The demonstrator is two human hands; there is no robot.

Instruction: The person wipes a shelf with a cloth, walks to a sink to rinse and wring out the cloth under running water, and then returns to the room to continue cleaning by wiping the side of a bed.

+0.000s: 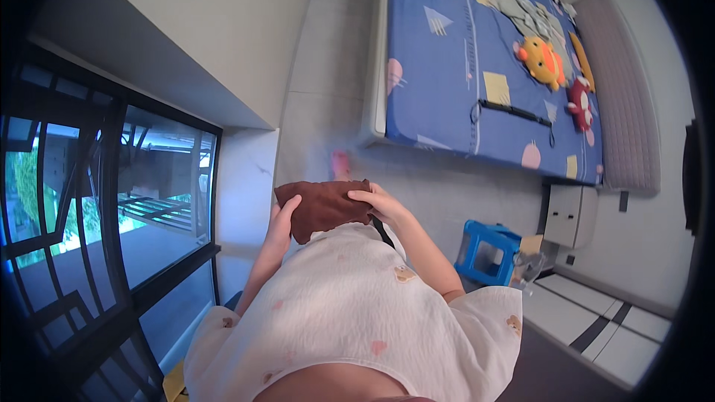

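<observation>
A dark brown cloth [328, 208], bunched or folded into a rough rectangle, is held in front of my body at waist height. My left hand [281, 222] grips its left side, the thumb lying on top. At the right end, my right hand [383, 205] pinches the cloth with the thumb over its upper face. The fingers of both hands are mostly hidden beneath it. I cannot tell whether the cloth is a garment. Just beyond it, a pink-clad foot [340, 162] shows on the grey floor.
A bed [447, 104] with a blue patterned sheet stands ahead to the right, holding a yellow plush toy [542, 62], a red plush toy [579, 104], a black stick [515, 112] and rumpled clothing [514, 0]. A blue stool [488, 253] stands at right. Black-framed windows [167, 193] line the left.
</observation>
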